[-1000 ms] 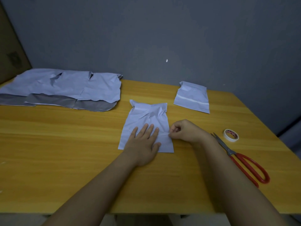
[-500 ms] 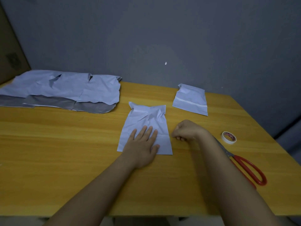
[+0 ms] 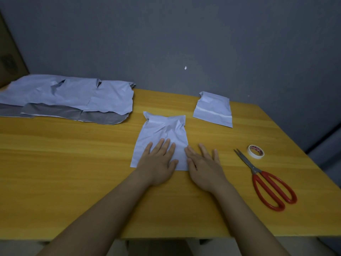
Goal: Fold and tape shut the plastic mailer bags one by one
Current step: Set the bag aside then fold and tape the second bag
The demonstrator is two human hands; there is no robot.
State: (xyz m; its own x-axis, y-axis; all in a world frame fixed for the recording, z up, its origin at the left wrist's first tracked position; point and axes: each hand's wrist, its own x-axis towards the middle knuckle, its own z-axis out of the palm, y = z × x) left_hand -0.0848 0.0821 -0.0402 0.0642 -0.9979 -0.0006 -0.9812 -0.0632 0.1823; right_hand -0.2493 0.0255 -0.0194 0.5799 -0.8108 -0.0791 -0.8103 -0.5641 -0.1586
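Left hand (image 3: pixel 158 159) flat on mailer (image 3: pixel 162 137), long axis pointing away; right hand (image 3: pixel 203 163) spread flat at its right edge, nearer tape (image 3: pixel 255 152).

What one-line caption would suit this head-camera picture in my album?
Both hands, left and right, press flat a pale crumpled plastic mailer bag on the yellow wooden table, beside red-handled scissors.

Makeshift packing station: wooden table (image 3: pixel 73 172) against bare grey wall (image 3: pixel 184 34); mailer bags (image 3: pixel 64 95), tape roll (image 3: pixel 255 152), scissors (image 3: pixel 265 180) on it.
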